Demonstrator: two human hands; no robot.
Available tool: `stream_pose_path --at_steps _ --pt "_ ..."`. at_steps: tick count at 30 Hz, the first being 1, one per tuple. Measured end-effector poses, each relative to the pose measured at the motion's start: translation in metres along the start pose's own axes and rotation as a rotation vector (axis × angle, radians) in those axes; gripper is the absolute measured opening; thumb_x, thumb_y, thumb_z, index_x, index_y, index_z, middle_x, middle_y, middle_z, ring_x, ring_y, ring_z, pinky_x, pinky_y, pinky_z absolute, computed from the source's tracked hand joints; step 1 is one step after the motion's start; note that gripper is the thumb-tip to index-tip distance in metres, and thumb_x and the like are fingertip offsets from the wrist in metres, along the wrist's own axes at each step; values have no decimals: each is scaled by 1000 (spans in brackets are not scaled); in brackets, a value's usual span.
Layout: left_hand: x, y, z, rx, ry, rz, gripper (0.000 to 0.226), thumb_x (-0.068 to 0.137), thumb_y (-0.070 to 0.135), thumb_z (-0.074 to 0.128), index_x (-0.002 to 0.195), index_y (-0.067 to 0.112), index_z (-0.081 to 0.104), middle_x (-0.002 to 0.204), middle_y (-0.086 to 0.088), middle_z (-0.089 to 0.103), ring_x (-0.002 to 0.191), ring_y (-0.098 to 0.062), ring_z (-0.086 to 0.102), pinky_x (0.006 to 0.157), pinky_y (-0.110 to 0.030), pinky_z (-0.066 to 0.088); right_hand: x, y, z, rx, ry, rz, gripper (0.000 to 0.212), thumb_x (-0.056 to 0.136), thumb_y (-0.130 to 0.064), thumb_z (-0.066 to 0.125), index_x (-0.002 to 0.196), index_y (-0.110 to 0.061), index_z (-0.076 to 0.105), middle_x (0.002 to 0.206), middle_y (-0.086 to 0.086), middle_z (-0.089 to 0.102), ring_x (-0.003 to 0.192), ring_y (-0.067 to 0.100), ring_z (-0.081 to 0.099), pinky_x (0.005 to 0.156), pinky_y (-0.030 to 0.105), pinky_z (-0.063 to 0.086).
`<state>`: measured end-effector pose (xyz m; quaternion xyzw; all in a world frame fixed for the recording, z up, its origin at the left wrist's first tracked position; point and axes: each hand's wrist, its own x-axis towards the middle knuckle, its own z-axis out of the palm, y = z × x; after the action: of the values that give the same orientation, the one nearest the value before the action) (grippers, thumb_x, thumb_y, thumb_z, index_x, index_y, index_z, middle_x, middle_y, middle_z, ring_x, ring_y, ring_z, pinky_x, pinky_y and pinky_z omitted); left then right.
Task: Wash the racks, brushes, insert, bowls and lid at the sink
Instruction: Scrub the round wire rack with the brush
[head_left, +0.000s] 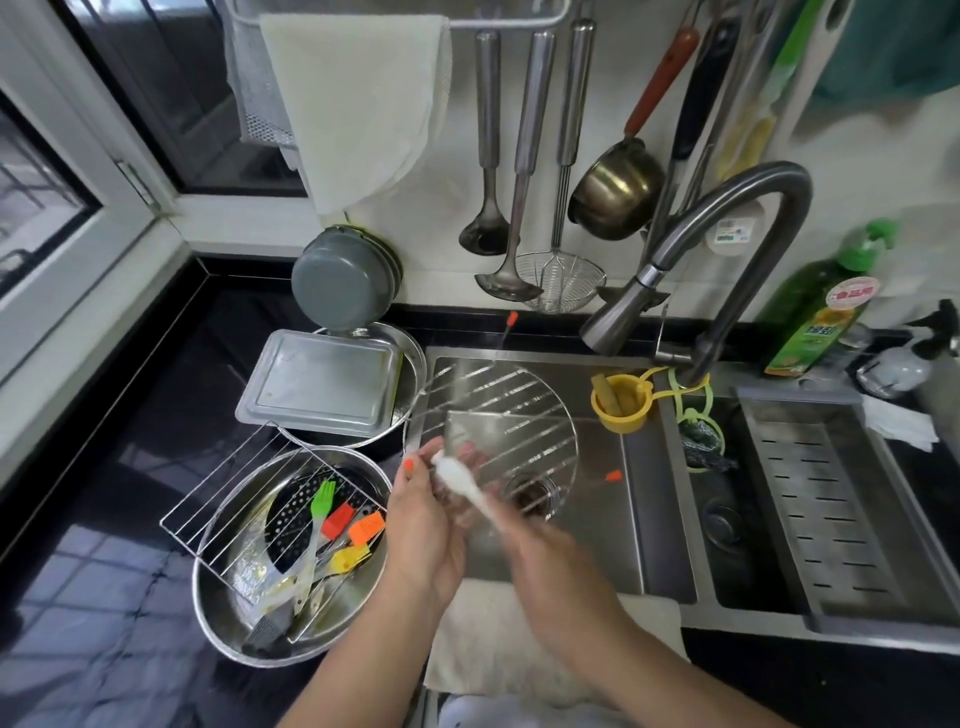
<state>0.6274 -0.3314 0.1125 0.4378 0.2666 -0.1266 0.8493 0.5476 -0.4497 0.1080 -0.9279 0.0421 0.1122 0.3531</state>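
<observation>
Both hands over sink (639, 519): right hand (550, 561) grips white brush (467, 480) handle, left hand (426, 530) curls around its bristle end. Just beyond, round rack (519, 415) in basin. Left of grip, bowl (228, 613) holding square rack (218, 499), coloured brushes (343, 525).

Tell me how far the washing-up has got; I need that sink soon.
Nothing clearly looks finished. In hand: a white brush held by both the left hand and right hand over the sink, where a round rack lies. Left: the square rack and coloured brushes in the bowl.
</observation>
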Motion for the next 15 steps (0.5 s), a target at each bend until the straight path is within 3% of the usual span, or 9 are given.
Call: stream_pose_path --at_steps 2,3,5,7,9,12,15 --pt "4 3 1 -7 -16 28 42 113 38 26 129 12 55 118 -21 74 104 -33 75 84 -51 61 15 13 -11 -35 151 181 66 107 -16 38 158 -44 7 106 -3 58 78 10 55 61 27 44" --pt "5 2 1 0 -14 36 41 114 37 27 131 12 55 118 -19 74 106 -33 75 87 -53 60 17 15 -14 -48 153 221 65 107 -17 39 159 -42 8 105 -1 57 77 11 54 60 26 42" --pt "6 1 2 6 3 31 40 114 34 27 135 13 54 116 -16 75 100 -29 76 82 -48 62 11 4 -10 -10 41 93 64 107 -20 37 158 -43 7 104 0 57 78 13 56 60 27 41" --pt "7 -1 1 -43 2 -1 40 114 34 26 136 14 54 118 -17 75 102 -29 75 83 -49 61 -5 -13 3 84 -116 -94 59 107 -23 36 157 -45 14 107 3 61 87 18 60 71 32 49" --pt "7 0 0 -69 -2 -15 42 114 37 26 136 15 54 121 -18 74 107 -31 74 90 -53 59 7 -3 -3 82 -54 -32 54 108 -25 36 154 -49 21 94 0 61 75 12 59 62 25 46" --pt "5 0 -2 -43 -35 -6 40 114 37 29 137 16 53 121 -15 74 102 -29 76 87 -49 60 23 14 -18 -1 84 170 53 109 -25 34 154 -50 22 76 -9 48 59 3 47 48 22 34" --pt "-2 -2 2 -52 -79 -57 37 114 31 31 135 16 56 120 -16 74 98 -26 77 87 -46 61 7 -7 -12 145 -104 -6 47 109 -32 35 152 -50 29 77 -6 56 58 5 50 53 23 38"
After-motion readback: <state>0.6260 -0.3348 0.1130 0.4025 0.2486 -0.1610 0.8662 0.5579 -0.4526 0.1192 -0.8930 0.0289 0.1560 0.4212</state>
